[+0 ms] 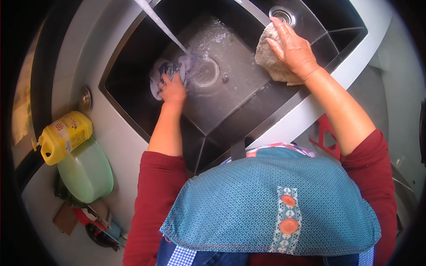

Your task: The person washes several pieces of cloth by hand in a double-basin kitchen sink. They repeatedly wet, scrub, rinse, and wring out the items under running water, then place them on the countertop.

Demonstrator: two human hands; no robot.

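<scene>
In the large dark sink basin (233, 109), my left hand (173, 88) has its fingers sunk into a wet, pale purplish cloth (155, 79). A stream of water (163, 28) falls from above and lands beside that cloth, close to the round drain (206, 72). Shallow water covers the basin floor. My right hand (294, 53) grips a beige terry cloth (271, 63) at the right side of the basin, by the divider to the smaller basin. Parts of both cloths are hidden under my fingers.
Left of the sink, a yellow pump bottle (68, 136) lies on or against an upturned-looking green plastic basin (88, 173). Knives and a red-handled item (83, 217) lie lower left. The smaller basin's drain strainer (282, 16) is at top right. A red plastic stool (324, 136) stands below the counter.
</scene>
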